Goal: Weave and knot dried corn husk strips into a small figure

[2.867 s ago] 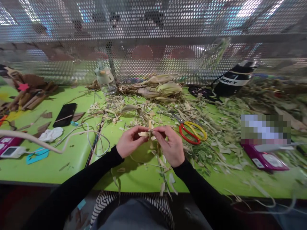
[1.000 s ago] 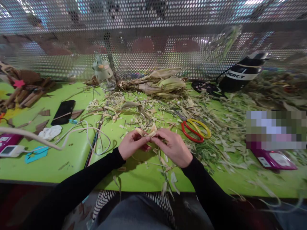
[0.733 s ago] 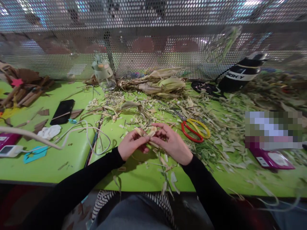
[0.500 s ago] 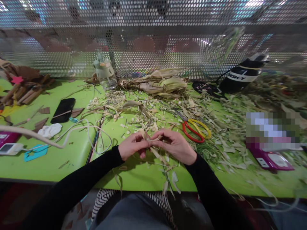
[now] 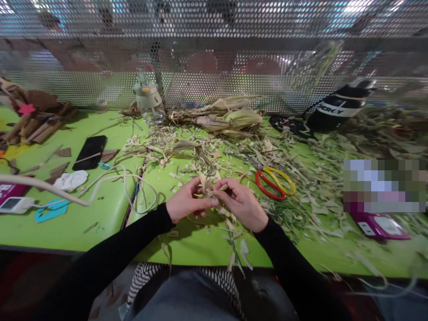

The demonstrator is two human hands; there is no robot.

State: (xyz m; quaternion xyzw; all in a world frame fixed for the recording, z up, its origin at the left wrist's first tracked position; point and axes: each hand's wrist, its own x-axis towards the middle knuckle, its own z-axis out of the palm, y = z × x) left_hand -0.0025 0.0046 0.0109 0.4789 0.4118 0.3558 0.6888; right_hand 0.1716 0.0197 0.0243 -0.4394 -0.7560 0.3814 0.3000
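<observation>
"What do the hands have hold of?"

"A pale husk piece [image 5: 204,182]. The left hand [image 5: 187,201] has its thumb and curled fingers closed around the near part, and the right hand [image 5: 242,204] pinches the other side between thumb and forefinger."

"Where does the piece lie in the grip?"

"Between the 2 hands, at the fingertips, with 1 flap standing up beside the left forefinger. The middle is small and partly covered, so it may be folded or knotted there; I can't quite tell."

"And just past the fingers?"

"Loose husk scraps [image 5: 163,149] strewn over the green table [image 5: 107,227]. Right of the right hand lie scissors [image 5: 274,183] with 1 red and 1 yellow handle."

"Farther out?"

"A husk bundle [image 5: 230,121] behind the scraps, with a clear bottle [image 5: 150,106] at its left. A black phone [image 5: 89,153] lies on the left, and a black bottle [image 5: 337,108] leans at the far right."
</observation>
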